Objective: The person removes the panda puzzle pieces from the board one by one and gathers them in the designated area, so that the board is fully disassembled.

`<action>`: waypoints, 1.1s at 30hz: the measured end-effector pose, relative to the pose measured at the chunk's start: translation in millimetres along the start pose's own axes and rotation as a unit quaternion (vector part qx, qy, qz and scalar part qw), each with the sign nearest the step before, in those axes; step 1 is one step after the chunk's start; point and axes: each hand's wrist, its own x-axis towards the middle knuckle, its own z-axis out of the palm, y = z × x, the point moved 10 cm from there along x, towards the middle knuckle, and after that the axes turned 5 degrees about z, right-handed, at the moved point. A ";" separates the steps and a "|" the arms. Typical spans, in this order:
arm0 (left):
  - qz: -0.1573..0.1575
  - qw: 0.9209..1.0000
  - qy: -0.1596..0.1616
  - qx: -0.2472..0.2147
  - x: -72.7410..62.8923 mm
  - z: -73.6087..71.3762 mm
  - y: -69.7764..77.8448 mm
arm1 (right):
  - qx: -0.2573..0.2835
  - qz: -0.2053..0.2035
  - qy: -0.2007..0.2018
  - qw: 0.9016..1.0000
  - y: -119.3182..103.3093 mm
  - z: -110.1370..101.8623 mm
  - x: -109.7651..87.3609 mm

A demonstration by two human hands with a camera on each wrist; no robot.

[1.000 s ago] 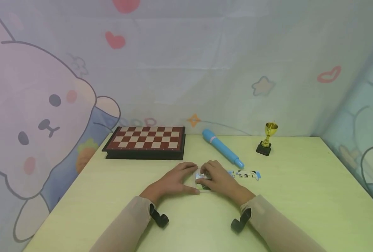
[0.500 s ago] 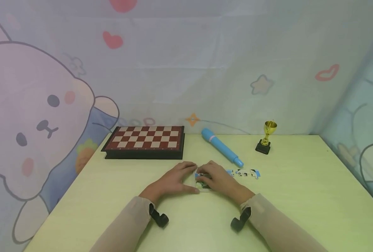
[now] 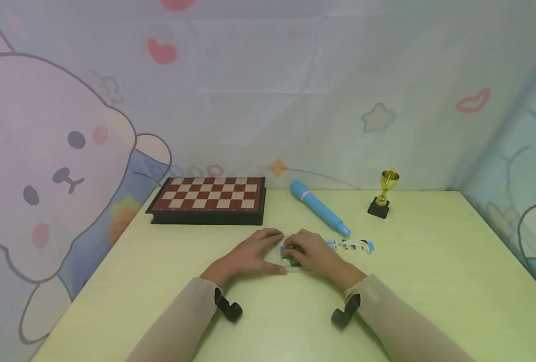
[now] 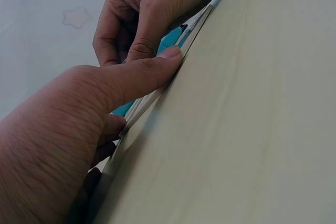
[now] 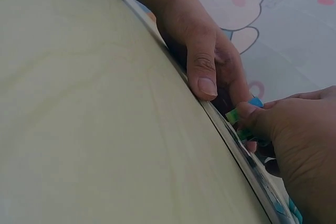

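A thin, pale-rimmed puzzle tray (image 3: 294, 270) lies on the table between both hands. My left hand (image 3: 249, 255) holds its left end, thumb along the near edge and fingers at the far edge; the left wrist view shows the thumb pressed on the tray's rim (image 4: 197, 31). Over the tray, my right hand (image 3: 317, 255) pinches a green and blue jigsaw piece (image 5: 232, 116), tilted up from the tray in the right wrist view. Most of the tray's picture is hidden by the right hand. Joined jigsaw pieces with a black-and-white pattern (image 3: 354, 245) lie just right of it.
Behind the hands lies a blue microphone-shaped toy (image 3: 320, 208). A red-and-white chessboard box (image 3: 209, 201) stands at the back left, a small gold trophy cup (image 3: 384, 193) at the back right. A printed cloth (image 3: 268, 100) hangs behind the table (image 3: 431, 281).
The right fingers have shifted slightly over the tray and the pinched jigsaw piece has changed its tilt. The left hand has kept its hold. The head view has moved a little.
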 end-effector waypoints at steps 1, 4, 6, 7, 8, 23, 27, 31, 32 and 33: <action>0.000 1.000 0.001 0.000 0.1 -0.5 0.0 | 0.004 -0.003 0.004 1.000 -0.4 -1.0 0.3; -0.003 1.000 0.001 -0.003 -0.4 0.0 -0.7 | 0.014 -0.005 0.009 1.000 -1.0 -2.1 0.5; -0.007 1.000 -0.001 -0.005 -1.5 1.2 -1.2 | 0.019 -0.003 0.010 1.000 -1.5 -2.2 0.1; -0.007 1.000 -0.001 -0.006 -2.1 1.4 -0.8 | 0.021 0.000 0.009 1.000 -1.4 -1.7 0.1; -0.008 1.000 -0.002 -0.006 -2.3 2.0 -1.1 | 0.021 0.003 0.007 1.000 -1.1 -1.2 -0.1; -0.008 1.000 -0.002 -0.001 -1.6 -0.8 1.1 | -0.004 0.019 0.049 0.999 2.6 -16.4 -7.3; -0.008 1.000 -0.001 0.000 -1.8 -2.0 2.0 | 0.017 0.033 0.050 0.998 7.0 -22.4 -14.2; -0.008 1.000 -0.002 0.001 -1.5 -1.6 1.5 | 0.037 0.036 0.051 0.997 12.9 -29.8 -25.5; -0.008 1.000 -0.001 0.000 -1.1 -1.6 1.5 | 0.042 0.033 0.052 0.997 14.1 -32.4 -28.4; -0.008 1.000 -0.001 0.000 -0.9 -1.7 1.4 | 0.046 0.032 0.053 0.997 15.6 -35.0 -31.4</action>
